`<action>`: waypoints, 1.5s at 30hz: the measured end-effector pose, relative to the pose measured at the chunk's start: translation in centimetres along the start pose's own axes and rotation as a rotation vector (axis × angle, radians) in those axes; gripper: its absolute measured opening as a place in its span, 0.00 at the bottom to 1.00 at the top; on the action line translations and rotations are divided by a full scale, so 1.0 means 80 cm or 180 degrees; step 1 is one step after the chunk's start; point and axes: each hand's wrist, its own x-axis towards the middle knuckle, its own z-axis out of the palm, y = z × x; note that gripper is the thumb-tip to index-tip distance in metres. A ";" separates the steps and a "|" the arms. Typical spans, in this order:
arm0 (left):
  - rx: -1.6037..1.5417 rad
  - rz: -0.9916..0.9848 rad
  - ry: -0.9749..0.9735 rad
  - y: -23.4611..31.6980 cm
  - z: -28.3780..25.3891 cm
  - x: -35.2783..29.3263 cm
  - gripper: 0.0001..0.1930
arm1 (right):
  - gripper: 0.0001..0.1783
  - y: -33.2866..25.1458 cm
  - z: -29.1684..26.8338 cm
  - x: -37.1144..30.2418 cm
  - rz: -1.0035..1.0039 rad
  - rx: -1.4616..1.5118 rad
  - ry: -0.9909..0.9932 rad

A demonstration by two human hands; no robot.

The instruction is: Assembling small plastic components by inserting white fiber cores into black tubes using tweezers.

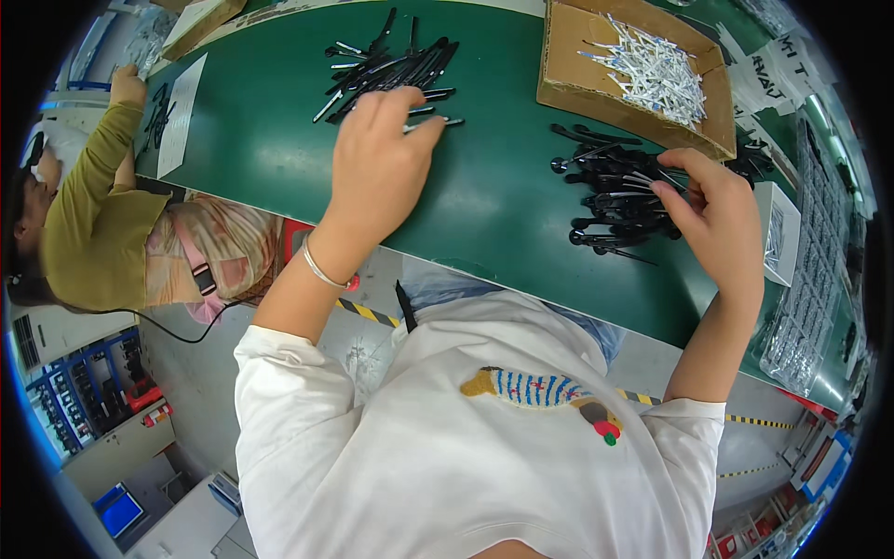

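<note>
My left hand [384,158] is over the near edge of a loose pile of slim black parts [396,70] with rounded ends, on the green table. Its thumb and index finger are apart, and a thin dark strip [453,122] shows just beyond the thumb tip, not visibly gripped. At the right, my right hand [712,210] reaches into a second pile of similar black parts [610,191]. The thumb and index finger there are parted over the pile's right side, near some shiny grey strips. Its other fingers are partly hidden.
Behind the right pile stands a cardboard box [568,79] of small white sticks. A small white box [780,228] and clear plastic trays [803,279] are at the right. A co-worker in a green sleeve [102,149] sits at the left by a white sheet [183,116].
</note>
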 end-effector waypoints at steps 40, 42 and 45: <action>-0.2007 0.0908 0.0321 0.118 0.015 0.105 0.06 | 0.08 -0.017 0.007 -0.004 -0.0131 0.1539 0.0870; -0.2097 0.0845 0.0316 0.118 0.023 0.101 0.06 | 0.07 -0.021 0.007 -0.002 -0.0014 0.1632 0.0803; -0.2344 0.0685 0.0262 0.116 0.030 0.095 0.07 | 0.08 -0.023 0.010 0.000 -0.0522 0.0953 0.0789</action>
